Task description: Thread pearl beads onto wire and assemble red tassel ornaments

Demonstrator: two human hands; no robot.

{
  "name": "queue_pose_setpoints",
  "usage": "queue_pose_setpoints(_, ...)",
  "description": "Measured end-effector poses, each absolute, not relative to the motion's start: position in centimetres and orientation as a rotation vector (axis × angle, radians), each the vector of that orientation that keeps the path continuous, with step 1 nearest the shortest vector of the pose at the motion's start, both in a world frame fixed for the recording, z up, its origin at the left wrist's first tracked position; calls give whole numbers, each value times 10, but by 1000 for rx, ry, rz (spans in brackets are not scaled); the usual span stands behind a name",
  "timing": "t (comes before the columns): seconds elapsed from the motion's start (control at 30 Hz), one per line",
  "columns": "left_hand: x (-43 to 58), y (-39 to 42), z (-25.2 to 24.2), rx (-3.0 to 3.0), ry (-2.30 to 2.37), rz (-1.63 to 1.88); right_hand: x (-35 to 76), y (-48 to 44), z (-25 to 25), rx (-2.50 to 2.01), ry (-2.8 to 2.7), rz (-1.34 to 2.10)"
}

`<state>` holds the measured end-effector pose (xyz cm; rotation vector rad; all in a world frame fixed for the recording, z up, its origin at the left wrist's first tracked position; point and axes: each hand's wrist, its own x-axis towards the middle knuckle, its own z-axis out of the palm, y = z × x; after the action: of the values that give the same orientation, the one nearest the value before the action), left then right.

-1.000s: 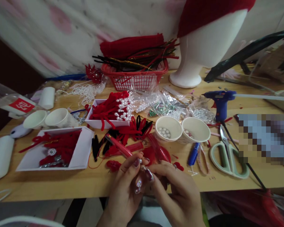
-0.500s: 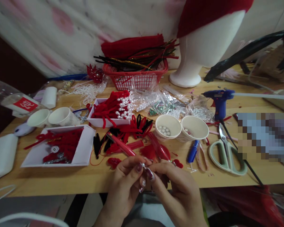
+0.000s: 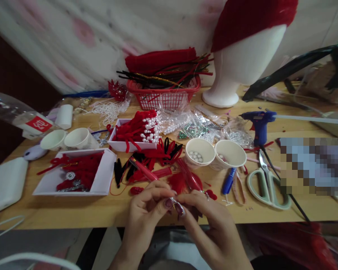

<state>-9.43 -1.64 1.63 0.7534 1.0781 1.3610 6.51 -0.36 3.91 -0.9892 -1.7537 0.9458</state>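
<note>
Above the front edge of the wooden table, my left hand (image 3: 146, 215) and my right hand (image 3: 211, 219) meet fingertip to fingertip. Both are closed in a pinch around something tiny and pale between the thumbs; the fingers cover most of it, so its kind is unclear. Just beyond the fingers lie a red feathery piece (image 3: 176, 182), a red tube (image 3: 143, 168) and a small red velvet piece (image 3: 136, 190). Two paper cups stand further back: one holds pearl beads (image 3: 195, 156), the other (image 3: 231, 153) a few small beads.
Scissors (image 3: 266, 187), a blue pen (image 3: 229, 181) and a blue glue gun (image 3: 259, 125) lie to the right. White boxes (image 3: 107, 176) of red velvet pieces stand left. Behind are a red basket (image 3: 163, 92) of stems and a white mannequin head (image 3: 227, 78).
The view has shifted slightly, so the table's left side appears further right. My hands stay together, with the fingertips a little more closed over the tiny piece.
</note>
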Motion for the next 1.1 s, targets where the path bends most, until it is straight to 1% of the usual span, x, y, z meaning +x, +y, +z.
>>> queue_pose_setpoints(0.23,-93,-12,22,868,1109,1386,65,-2,41,-969,-1776,869)
queue_pose_setpoints(0.43,-96,-12,20,923,1054,1391,67,-2,42,-982,-1777,919)
queue_pose_setpoints(0.7,-97,-13,22,1077,1144,1385,70,-2,40,-956,-1785,918)
queue_pose_setpoints(0.8,-95,-13,25,1073,1152,1412,73,-4,41,-961,-1746,1061)
queue_pose_setpoints(0.9,-90,-12,28,1042,1134,1470,75,-6,40,-984,-1622,1319)
queue_pose_setpoints(1.0,-80,-9,32,1062,1096,1492,78,-7,38,-911,-1427,1540)
queue_pose_setpoints(1.1,-69,-6,38,1100,1109,1504,81,-6,37,-850,-1327,1544)
